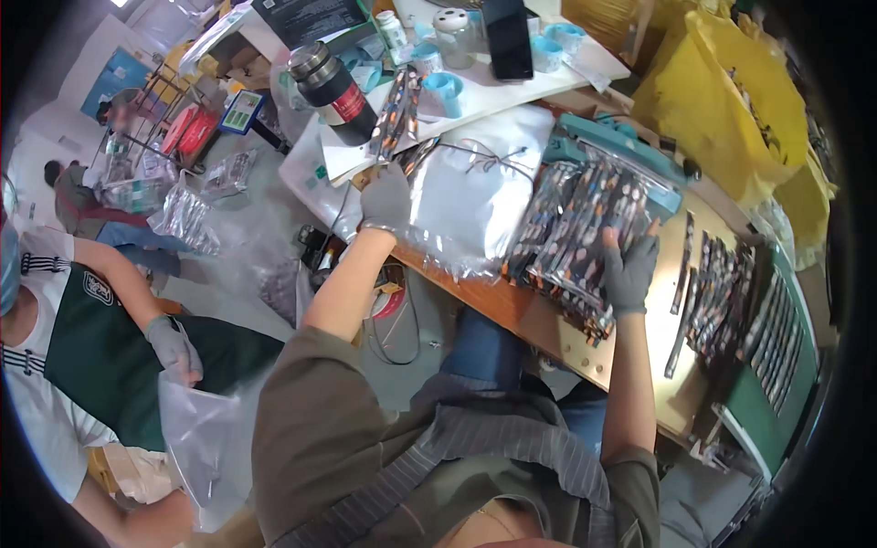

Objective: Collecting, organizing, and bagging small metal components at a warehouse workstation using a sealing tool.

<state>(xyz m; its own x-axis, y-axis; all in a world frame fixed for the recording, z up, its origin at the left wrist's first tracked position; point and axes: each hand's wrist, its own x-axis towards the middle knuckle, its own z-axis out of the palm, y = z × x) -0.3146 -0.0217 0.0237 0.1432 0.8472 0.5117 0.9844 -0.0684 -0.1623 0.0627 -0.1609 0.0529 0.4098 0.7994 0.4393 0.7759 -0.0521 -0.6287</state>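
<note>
My left hand (385, 196), in a grey glove with bare fingertips, is at the edge of the white shelf. Its fingers are closed round the lower end of a small bundle of narrow dark strips (396, 114) with orange and white spots. My right hand (632, 274), gloved the same way, has its thumb and fingers apart at the right side of a large pile of similar strips (575, 228). Between the hands lies a stack of shiny clear plastic bags (470, 187). Behind the pile sits a long teal device (614, 142) resembling a bag sealer.
The white shelf (571, 68) carries a black flask (333, 96), a phone (508, 41) and blue tape rolls (443, 94). More strips (722, 297) and a green tray (781, 365) are at right. A co-worker's gloved hand (174, 349) holds a plastic bag (206, 438) at left.
</note>
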